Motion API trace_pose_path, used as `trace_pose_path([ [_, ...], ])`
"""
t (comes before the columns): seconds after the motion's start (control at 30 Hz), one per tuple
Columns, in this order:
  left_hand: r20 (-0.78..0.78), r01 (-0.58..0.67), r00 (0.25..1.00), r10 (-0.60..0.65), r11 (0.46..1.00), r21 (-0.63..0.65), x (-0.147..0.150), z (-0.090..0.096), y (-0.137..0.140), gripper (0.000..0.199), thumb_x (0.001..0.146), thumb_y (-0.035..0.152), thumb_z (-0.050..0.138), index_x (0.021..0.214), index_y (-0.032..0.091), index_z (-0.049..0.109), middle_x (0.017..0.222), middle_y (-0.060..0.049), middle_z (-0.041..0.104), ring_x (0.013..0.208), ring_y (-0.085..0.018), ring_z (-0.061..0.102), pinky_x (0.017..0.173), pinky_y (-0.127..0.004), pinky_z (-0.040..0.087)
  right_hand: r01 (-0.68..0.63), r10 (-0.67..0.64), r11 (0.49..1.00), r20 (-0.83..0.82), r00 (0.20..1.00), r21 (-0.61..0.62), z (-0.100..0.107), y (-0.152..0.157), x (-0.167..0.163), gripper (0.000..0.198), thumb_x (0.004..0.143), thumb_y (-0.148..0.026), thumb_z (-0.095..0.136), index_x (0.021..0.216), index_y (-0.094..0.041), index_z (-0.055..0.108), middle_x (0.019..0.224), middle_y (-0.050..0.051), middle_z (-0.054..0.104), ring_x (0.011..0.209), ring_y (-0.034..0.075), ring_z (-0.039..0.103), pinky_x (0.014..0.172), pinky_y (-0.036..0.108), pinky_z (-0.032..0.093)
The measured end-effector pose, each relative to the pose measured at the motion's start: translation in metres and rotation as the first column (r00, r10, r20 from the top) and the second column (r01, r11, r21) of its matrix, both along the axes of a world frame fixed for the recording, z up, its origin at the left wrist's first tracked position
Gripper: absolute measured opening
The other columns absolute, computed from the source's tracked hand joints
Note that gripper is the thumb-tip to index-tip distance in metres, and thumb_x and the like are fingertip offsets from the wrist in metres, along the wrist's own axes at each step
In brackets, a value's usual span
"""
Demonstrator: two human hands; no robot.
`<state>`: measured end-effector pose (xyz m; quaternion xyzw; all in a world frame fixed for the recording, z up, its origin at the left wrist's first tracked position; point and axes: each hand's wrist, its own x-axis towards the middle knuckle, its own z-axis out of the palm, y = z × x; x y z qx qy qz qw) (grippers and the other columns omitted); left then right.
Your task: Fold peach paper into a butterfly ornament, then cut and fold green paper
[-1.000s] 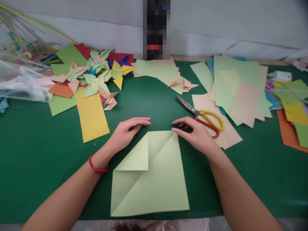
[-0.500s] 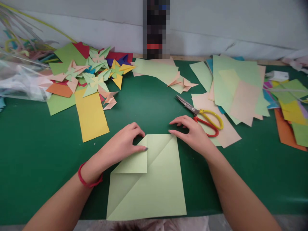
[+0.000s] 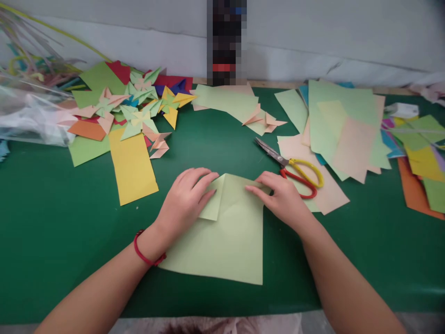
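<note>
A pale green sheet of paper [image 3: 229, 246] lies on the green table in front of me, its upper left corner folded inward as a flap. My left hand [image 3: 189, 197] grips the folded flap near the top, thumb on the paper's face and fingers at the edge. At the upper right corner, my right hand [image 3: 276, 192] pinches the paper between thumb and fingers. That top edge is slightly raised and bent. Just beyond my right hand lie scissors [image 3: 287, 162] with one yellow and one red handle, resting partly on pink paper [image 3: 332, 192].
Folded paper stars [image 3: 141, 116] and coloured sheets lie at the back left, beside a clear plastic bag [image 3: 31, 116]. A yellow paper rectangle [image 3: 134, 171] is left of my hands. Green and pink sheets [image 3: 358, 144] are stacked at the right. A wall [image 3: 330, 37] closes the back.
The green sheet has moved away from me and turned slightly. My left hand has shifted up and right with the flap. My right hand has closed on the upper right corner.
</note>
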<state>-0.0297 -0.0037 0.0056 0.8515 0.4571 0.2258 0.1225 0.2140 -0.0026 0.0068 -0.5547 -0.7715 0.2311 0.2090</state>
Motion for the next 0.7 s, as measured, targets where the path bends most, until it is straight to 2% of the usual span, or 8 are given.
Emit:
trace_pose_path([
  [0.07, -0.03, 0.003, 1.0, -0.001, 0.996, 0.091, 0.002, -0.001, -0.001, 0.035, 0.092, 0.02, 0.045, 0.127, 0.016, 0.045, 0.132, -0.012, 0.05, 0.126, -0.023, 0.042, 0.106, -0.044, 0.033, 0.087, -0.088, 0.996, 0.031, 0.996, 0.033, -0.003, 0.002, 0.003, 0.025, 0.087, -0.039, 0.053, 0.071, -0.019, 0.052, 0.071, 0.001, 0.054, 0.064, 0.014, 0.05, 0.059, 0.027, 0.039],
  [0.13, -0.109, 0.033, 0.994, -0.022, 0.995, 0.096, 0.004, -0.002, -0.002, 0.04, 0.093, 0.018, 0.041, 0.133, 0.013, 0.04, 0.142, -0.013, 0.041, 0.134, -0.023, 0.033, 0.11, -0.045, 0.027, 0.153, -0.156, 0.987, 0.058, 0.986, 0.053, -0.006, 0.003, 0.006, 0.024, 0.086, -0.04, 0.053, 0.073, -0.019, 0.052, 0.071, 0.001, 0.054, 0.061, 0.013, 0.049, 0.056, 0.026, 0.038],
  [0.27, -0.269, 0.039, 0.962, -0.044, 0.999, -0.024, 0.008, -0.01, -0.003, 0.048, 0.094, 0.019, 0.033, 0.141, 0.01, 0.029, 0.15, -0.012, 0.027, 0.139, -0.022, 0.023, 0.113, -0.046, 0.023, 0.201, -0.212, 0.975, 0.126, 0.969, 0.091, -0.01, 0.004, 0.009, 0.025, 0.086, -0.039, 0.054, 0.072, -0.019, 0.052, 0.07, 0.0, 0.054, 0.062, 0.014, 0.05, 0.057, 0.027, 0.039],
  [0.43, -0.364, 0.036, 0.926, -0.094, 0.986, -0.163, 0.012, -0.021, -0.002, 0.05, 0.095, 0.024, 0.026, 0.145, 0.015, 0.022, 0.153, -0.006, 0.018, 0.14, -0.02, 0.018, 0.114, -0.046, 0.018, 0.171, -0.189, 0.98, 0.194, 0.963, 0.106, -0.014, 0.002, 0.01, 0.022, 0.085, -0.038, 0.054, 0.075, -0.019, 0.057, 0.073, 0.003, 0.057, 0.068, 0.019, 0.055, 0.061, 0.031, 0.043],
  [0.5, -0.374, 0.037, 0.922, -0.097, 0.986, -0.164, 0.012, -0.023, -0.002, 0.051, 0.096, 0.029, 0.026, 0.145, 0.015, 0.022, 0.153, -0.006, 0.016, 0.141, -0.02, 0.015, 0.115, -0.046, 0.015, 0.168, -0.194, 0.975, 0.187, 0.963, 0.144, -0.014, 0.002, 0.011, 0.018, 0.084, -0.036, 0.055, 0.088, -0.019, 0.06, 0.081, 0.006, 0.06, 0.078, 0.022, 0.058, 0.068, 0.035, 0.046],
  [0.57, -0.377, 0.038, 0.921, -0.096, 0.987, -0.158, 0.013, -0.023, -0.003, 0.053, 0.096, 0.034, 0.027, 0.145, 0.015, 0.021, 0.154, -0.006, 0.015, 0.141, -0.021, 0.014, 0.115, -0.046, 0.013, 0.178, -0.222, 0.957, 0.182, 0.958, 0.228, -0.013, 0.002, 0.009, 0.024, 0.084, -0.033, 0.056, 0.104, -0.02, 0.06, 0.097, 0.01, 0.062, 0.094, 0.027, 0.057, 0.079, 0.042, 0.046],
  [0.63, -0.376, 0.041, 0.922, -0.095, 0.988, -0.15, 0.013, -0.022, -0.003, 0.056, 0.095, 0.038, 0.028, 0.145, 0.016, 0.021, 0.154, -0.007, 0.015, 0.141, -0.021, 0.014, 0.115, -0.047, 0.012, 0.169, -0.233, 0.936, 0.182, 0.955, 0.31, -0.011, 0.0, 0.004, 0.031, 0.085, -0.032, 0.053, 0.114, -0.021, 0.057, 0.116, 0.013, 0.058, 0.11, 0.031, 0.052, 0.089, 0.049, 0.042],
  [0.7, -0.375, 0.044, 0.922, -0.095, 0.989, -0.143, 0.013, -0.021, -0.004, 0.057, 0.094, 0.04, 0.029, 0.146, 0.017, 0.02, 0.154, -0.007, 0.014, 0.141, -0.022, 0.014, 0.114, -0.049, 0.01, 0.096, -0.164, 0.939, 0.187, 0.969, 0.329, -0.011, -0.002, -0.005, 0.035, 0.088, -0.032, 0.049, 0.12, -0.021, 0.055, 0.132, 0.014, 0.05, 0.123, 0.03, 0.044, 0.098, 0.051, 0.036],
])
